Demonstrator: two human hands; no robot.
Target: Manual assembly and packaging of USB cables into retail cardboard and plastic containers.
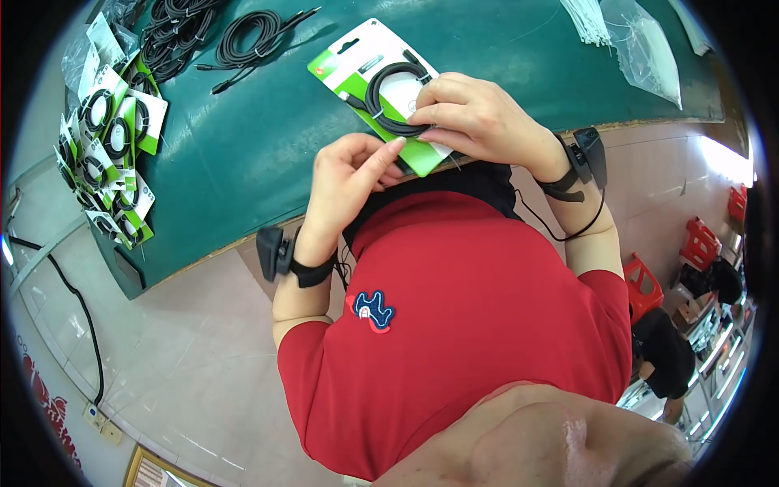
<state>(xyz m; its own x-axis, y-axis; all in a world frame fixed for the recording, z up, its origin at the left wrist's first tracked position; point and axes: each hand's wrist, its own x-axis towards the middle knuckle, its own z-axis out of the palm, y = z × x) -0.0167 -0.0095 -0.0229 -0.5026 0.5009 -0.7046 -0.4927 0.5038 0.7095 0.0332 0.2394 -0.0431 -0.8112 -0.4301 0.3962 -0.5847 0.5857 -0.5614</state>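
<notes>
The right hand (pixel 477 115) clamps its fingers on a round black cable coil (pixel 374 99) against a flat green-and-white card (pixel 399 93) at a green tabletop (pixel 235 146); the left hand (pixel 345 172) pinches the card's edge.

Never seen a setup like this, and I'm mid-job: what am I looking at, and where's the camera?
No robot here: just a person's two bare hands, with a black device strapped on each wrist. The one picture comes from a wide fisheye camera on the person's head, looking down, so straight edges bend and picture left is their left.

At the edge of the green table, the right hand has its fingers on a coiled black cable lying against a green-and-white card. The left hand is at the card's lower left edge; how firmly it grips is unclear.

At far left is a pile of carded cables, with loose black cables beyond it. White strips and a clear plastic bag lie at upper right.
</notes>
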